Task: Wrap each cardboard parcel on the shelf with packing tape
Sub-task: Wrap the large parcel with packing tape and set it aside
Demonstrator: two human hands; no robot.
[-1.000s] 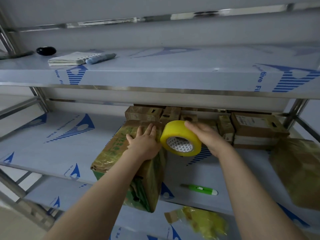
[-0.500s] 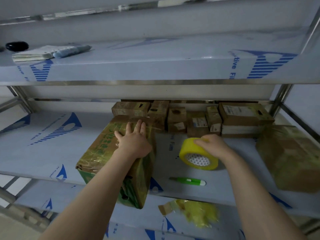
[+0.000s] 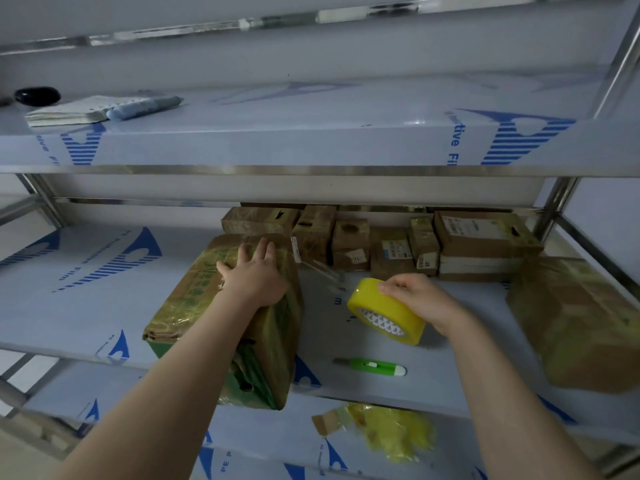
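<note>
Tension matters: my left hand [image 3: 254, 277] presses flat on the parcel [image 3: 187, 306], my right hand [image 3: 420, 301] grips the tape roll [image 3: 381, 311]; I should pull the strip [image 3: 320, 270] taut.

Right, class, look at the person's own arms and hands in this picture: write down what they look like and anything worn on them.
Both arms are bare as far as the picture shows: no sleeve covers the left forearm or the right forearm. The left hand and the right hand wear no gloves. No watch, bracelet or ring shows on the sides in view.
</note>
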